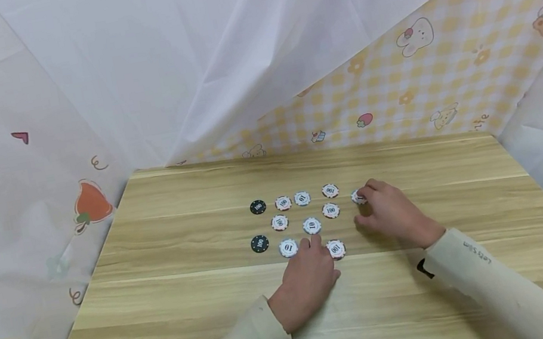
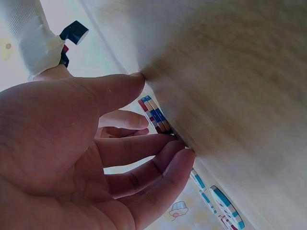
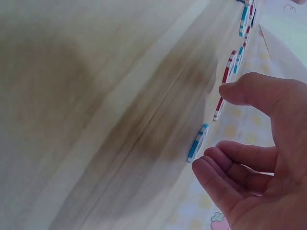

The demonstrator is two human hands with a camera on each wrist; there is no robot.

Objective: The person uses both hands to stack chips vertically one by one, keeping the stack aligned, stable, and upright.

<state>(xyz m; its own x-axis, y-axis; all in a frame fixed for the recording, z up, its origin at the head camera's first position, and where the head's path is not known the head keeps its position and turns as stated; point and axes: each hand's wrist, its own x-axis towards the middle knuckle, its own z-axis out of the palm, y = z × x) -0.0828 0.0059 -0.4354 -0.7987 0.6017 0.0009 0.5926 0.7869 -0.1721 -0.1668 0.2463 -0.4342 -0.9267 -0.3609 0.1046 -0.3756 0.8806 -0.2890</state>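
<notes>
Several round poker chips lie spread on the wooden table. My left hand [image 1: 308, 275] rests with its fingertips at the table among them, between a blue-edged 10 chip [image 1: 288, 247] and a red-edged 100 chip [image 1: 336, 249]. Its fingers are loosely bent and the thumb stands apart, with nothing gripped. At the right end of the group, my right hand [image 1: 390, 212] reaches over a blue-edged chip [image 3: 197, 143], partly covered by the fingers in the head view. The right wrist view has its fingertips right by that chip's edge, the thumb held well away.
Two black 100 chips [image 1: 260, 243] lie on the left of the group. Farther back are more red-edged 100 chips [image 1: 330, 190] and blue-edged 10 chips [image 1: 302, 198]. Patterned cloth [image 1: 387, 82] and white sheeting [image 1: 165, 61] hang behind the table [image 1: 179, 325].
</notes>
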